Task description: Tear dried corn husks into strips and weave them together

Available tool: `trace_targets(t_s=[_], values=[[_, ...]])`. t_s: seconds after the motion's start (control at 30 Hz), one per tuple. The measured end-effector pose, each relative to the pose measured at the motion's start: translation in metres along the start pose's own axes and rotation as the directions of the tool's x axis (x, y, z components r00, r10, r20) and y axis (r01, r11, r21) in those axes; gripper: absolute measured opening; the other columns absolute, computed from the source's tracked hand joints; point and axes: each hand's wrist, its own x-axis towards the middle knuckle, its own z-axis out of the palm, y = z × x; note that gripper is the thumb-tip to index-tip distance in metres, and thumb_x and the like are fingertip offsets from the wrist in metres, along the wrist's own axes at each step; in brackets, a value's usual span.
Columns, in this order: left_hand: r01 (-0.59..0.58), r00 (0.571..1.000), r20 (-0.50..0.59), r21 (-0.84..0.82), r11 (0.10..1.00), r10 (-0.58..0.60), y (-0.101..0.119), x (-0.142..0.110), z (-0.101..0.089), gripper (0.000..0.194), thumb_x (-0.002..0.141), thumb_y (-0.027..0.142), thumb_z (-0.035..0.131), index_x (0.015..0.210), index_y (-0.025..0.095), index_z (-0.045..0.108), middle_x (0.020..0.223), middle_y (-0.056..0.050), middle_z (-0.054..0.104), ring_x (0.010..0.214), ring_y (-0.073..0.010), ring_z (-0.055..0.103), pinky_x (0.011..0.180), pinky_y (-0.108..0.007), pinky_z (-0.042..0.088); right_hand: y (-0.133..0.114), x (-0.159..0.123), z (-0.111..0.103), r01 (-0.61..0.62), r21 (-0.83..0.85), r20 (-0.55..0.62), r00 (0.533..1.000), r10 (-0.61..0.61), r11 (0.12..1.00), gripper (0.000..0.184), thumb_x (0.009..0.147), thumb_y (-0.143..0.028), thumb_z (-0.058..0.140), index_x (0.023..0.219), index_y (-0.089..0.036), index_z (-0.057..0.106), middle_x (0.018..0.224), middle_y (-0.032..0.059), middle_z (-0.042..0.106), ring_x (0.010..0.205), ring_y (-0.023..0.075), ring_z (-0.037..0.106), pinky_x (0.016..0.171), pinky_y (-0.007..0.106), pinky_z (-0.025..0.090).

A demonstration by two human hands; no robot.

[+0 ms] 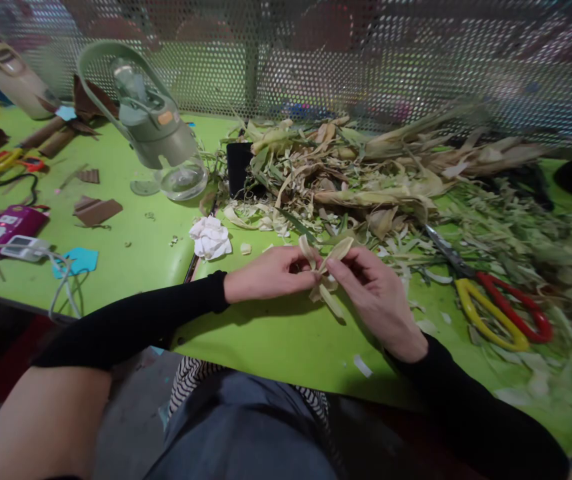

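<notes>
Between my two hands is a small flower-like piece made of pale corn husk strips [332, 301], held just over the green table [276, 337]. My left hand [279, 272] pinches it from the left, thumb and fingers closed on its middle. From the right, my right hand [379, 297] grips one of its upper strips between thumb and forefinger. Beyond the hands lies a heap of dry corn husks [381, 200]. Scissors [491, 303] with one red and one yellow handle rest right of my right hand, blades toward the heap. A crumpled white tissue [211, 238] sits beyond my left forearm.
A green-topped water bottle [153, 127] stands at back left, near a dark phone-like slab [239, 170]. Farther left are a purple box [6, 227], a white cable [63, 287], cardboard scraps [97, 210] and a tumbler [13, 73]. A perforated metal panel [306, 60] borders the back.
</notes>
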Motion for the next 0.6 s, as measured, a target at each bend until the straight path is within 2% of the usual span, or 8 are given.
trace_targets(t_s=[0.1,0.23,0.3,0.43,0.53,0.6], values=[[-0.030,1.000,-0.003,0.006,1.000,0.030,-0.001,-0.001,0.005,0.013,0.089,0.027,0.064,0.087,0.015,0.063,0.068,0.005,0.054,0.061,-0.0072,0.045,0.059,-0.021,0.036,-0.002,0.000,-0.002,0.024,0.005,0.030,0.999,-0.024,1.000,0.027,0.093,-0.047,0.066,0.086,-0.021,0.064,0.075,-0.0001,0.062,0.065,0.0138,0.056,0.058,0.027,0.046],[0.031,0.998,0.054,-0.209,0.977,-0.020,-0.003,-0.003,0.011,0.021,0.091,0.036,0.064,0.090,0.015,0.062,0.073,0.002,0.063,0.056,-0.0066,0.052,0.057,-0.021,0.044,-0.001,-0.002,-0.006,-0.037,0.088,-0.003,0.999,0.038,0.995,0.034,0.095,-0.048,0.064,0.074,-0.022,0.059,0.067,-0.0013,0.058,0.058,0.0120,0.051,0.054,0.026,0.042],[0.052,0.998,0.045,-0.300,0.953,-0.041,-0.002,-0.005,0.013,0.019,0.091,0.033,0.064,0.090,0.014,0.062,0.076,0.000,0.068,0.057,-0.0069,0.057,0.059,-0.022,0.048,0.002,-0.004,-0.008,-0.090,0.162,-0.034,0.995,0.097,0.983,0.035,0.094,-0.050,0.065,0.074,-0.022,0.060,0.066,-0.0012,0.058,0.055,0.0115,0.048,0.051,0.026,0.040],[0.075,0.997,0.054,-0.342,0.937,-0.059,-0.002,-0.007,0.015,0.015,0.089,0.025,0.067,0.081,0.014,0.062,0.069,0.001,0.067,0.059,-0.0070,0.059,0.059,-0.020,0.047,0.006,-0.007,-0.011,-0.151,0.239,-0.051,0.984,0.168,0.959,0.035,0.090,-0.052,0.070,0.073,-0.022,0.062,0.066,-0.0007,0.061,0.053,0.0112,0.048,0.049,0.026,0.040],[0.116,0.992,0.084,-0.383,0.916,-0.090,-0.003,-0.007,0.017,0.017,0.089,0.027,0.068,0.082,0.013,0.062,0.068,0.001,0.067,0.060,-0.0077,0.059,0.060,-0.021,0.048,0.006,-0.003,-0.013,-0.139,0.246,-0.060,0.986,0.158,0.959,0.036,0.090,-0.054,0.069,0.075,-0.022,0.062,0.066,-0.0003,0.062,0.054,0.0120,0.050,0.050,0.026,0.042],[0.105,0.994,0.047,-0.419,0.902,-0.094,-0.003,-0.006,0.017,0.017,0.091,0.029,0.067,0.088,0.012,0.063,0.070,0.000,0.067,0.061,-0.0078,0.060,0.063,-0.023,0.050,0.006,0.000,-0.014,-0.118,0.194,-0.048,0.990,0.129,0.974,0.037,0.092,-0.057,0.064,0.079,-0.022,0.062,0.069,0.0004,0.063,0.057,0.0129,0.053,0.052,0.027,0.044]])
